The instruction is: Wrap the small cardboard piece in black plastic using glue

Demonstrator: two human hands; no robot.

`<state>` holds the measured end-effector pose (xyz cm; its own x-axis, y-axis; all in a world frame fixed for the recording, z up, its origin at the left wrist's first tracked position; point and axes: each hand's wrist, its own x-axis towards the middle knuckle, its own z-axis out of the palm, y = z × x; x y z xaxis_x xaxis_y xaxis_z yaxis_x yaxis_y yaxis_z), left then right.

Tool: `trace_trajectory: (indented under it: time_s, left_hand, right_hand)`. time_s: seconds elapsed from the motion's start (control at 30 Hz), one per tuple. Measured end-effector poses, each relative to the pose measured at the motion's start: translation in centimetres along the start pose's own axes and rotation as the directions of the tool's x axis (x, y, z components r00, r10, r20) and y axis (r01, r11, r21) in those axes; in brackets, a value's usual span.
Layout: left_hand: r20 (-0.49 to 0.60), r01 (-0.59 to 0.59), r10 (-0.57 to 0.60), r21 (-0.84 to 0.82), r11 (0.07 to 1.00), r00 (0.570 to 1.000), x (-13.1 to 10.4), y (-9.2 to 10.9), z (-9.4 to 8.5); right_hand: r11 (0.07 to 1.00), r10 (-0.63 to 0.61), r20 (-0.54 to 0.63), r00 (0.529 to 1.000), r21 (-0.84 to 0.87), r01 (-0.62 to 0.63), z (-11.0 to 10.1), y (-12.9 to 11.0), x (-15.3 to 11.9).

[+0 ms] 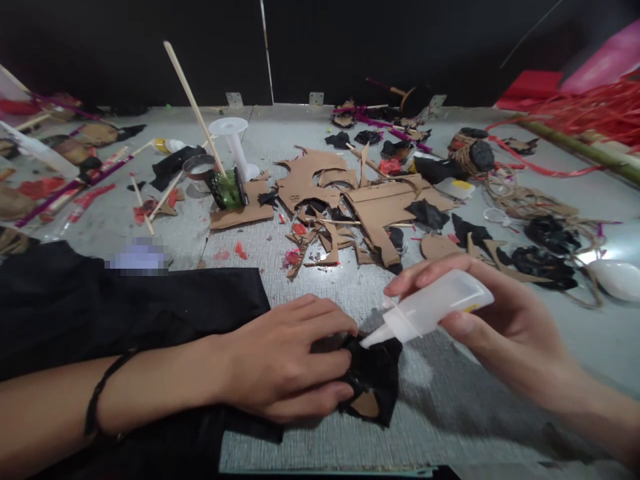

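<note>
My right hand (505, 327) grips a translucent white glue bottle (440, 300), tilted so its narrow nozzle points down and left. The nozzle tip meets or nearly meets a small black fabric piece (380, 373) with a patch of brown cardboard (366, 404) showing through it. From the left, my left hand (295, 360) holds this piece against the table with curled fingers, which hide its left part. Under my left forearm lies a large sheet of black fabric (200, 300).
Cardboard scraps (385, 207) are piled beyond my hands. Behind them stand a white spool (235, 143) and a green container (227, 190) with a wooden stick. Twine (530, 197), black scraps (550, 233) and red strips (590, 113) lie to the right. A black panel (350, 53) bounds the back.
</note>
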<state>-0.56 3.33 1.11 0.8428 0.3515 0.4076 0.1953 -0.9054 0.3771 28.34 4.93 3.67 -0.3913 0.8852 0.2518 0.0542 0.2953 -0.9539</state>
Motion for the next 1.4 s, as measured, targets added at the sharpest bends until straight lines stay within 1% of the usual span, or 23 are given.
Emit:
trace_trajectory:
  time_s: [0.1, 0.23, 0.3, 0.43, 0.57, 0.73, 0.8, 0.87, 0.97, 1.03, 1.2, 1.4]
  left_hand:
    - [-0.01, -0.01, 0.01, 0.009, 1.0, 1.0, 0.0, 0.0, 0.0]
    - [-0.035, -0.022, 0.023, 0.052, 0.998, 0.999, 0.1, 0.1, 0.0]
    - [-0.04, -0.029, 0.031, 0.058, 0.998, 0.999, 0.1, 0.2, 0.0]
    - [-0.035, -0.039, 0.04, 0.045, 0.998, 0.999, 0.2, 0.2, 0.0]
    - [-0.034, -0.034, 0.035, 0.035, 0.999, 0.999, 0.2, 0.2, -0.1]
    - [-0.043, -0.042, 0.043, 0.037, 0.998, 0.998, 0.3, 0.2, -0.2]
    - [-0.068, -0.055, 0.058, 0.041, 0.998, 0.996, 0.2, 0.2, -0.2]
    - [-0.124, -0.053, 0.06, 0.059, 0.997, 0.991, 0.2, 0.3, -0.2]
    - [-0.234, 0.004, 0.018, 0.095, 0.995, 0.972, 0.0, 0.4, -0.2]
    - [-0.281, 0.042, -0.012, 0.101, 0.994, 0.959, -0.1, 0.4, -0.2]
    - [-0.306, 0.054, -0.023, 0.095, 0.994, 0.952, -0.2, 0.3, 0.0]
    - [-0.339, 0.061, -0.026, 0.094, 0.994, 0.94, -0.2, 0.2, 0.6]
  right_hand:
    - [0.994, 0.046, 0.021, 0.999, 0.101, -0.048, -0.1, 0.2, 0.0]
    - [0.99, 0.076, -0.029, 0.997, 0.124, -0.072, -0.1, 0.3, 0.0]
    - [0.989, 0.077, -0.035, 0.996, 0.126, -0.072, -0.2, 0.2, 0.0]
    - [0.993, 0.075, -0.037, 0.997, 0.093, -0.071, -0.5, 0.0, 0.1]
    - [0.998, 0.047, -0.019, 0.999, 0.04, -0.046, -0.8, 0.2, -0.2]
    - [1.0, 0.027, -0.039, 0.999, -0.005, -0.027, -0.8, 0.3, -0.5]
    - [1.0, 0.028, -0.034, 0.999, -0.004, -0.028, -0.7, 0.2, -0.4]
    - [0.999, 0.033, -0.024, 0.999, 0.024, -0.032, -0.5, 0.1, -0.2]
    - [0.994, 0.04, 0.001, 0.999, 0.106, -0.04, 0.0, 0.0, -0.1]
    - [0.987, 0.045, 0.021, 0.999, 0.154, -0.047, 0.4, -0.1, -0.1]
    - [0.975, 0.055, 0.07, 0.996, 0.211, -0.069, 0.9, 0.1, -0.4]
    - [0.979, 0.058, 0.083, 0.995, 0.192, -0.073, 1.0, 0.1, -0.5]
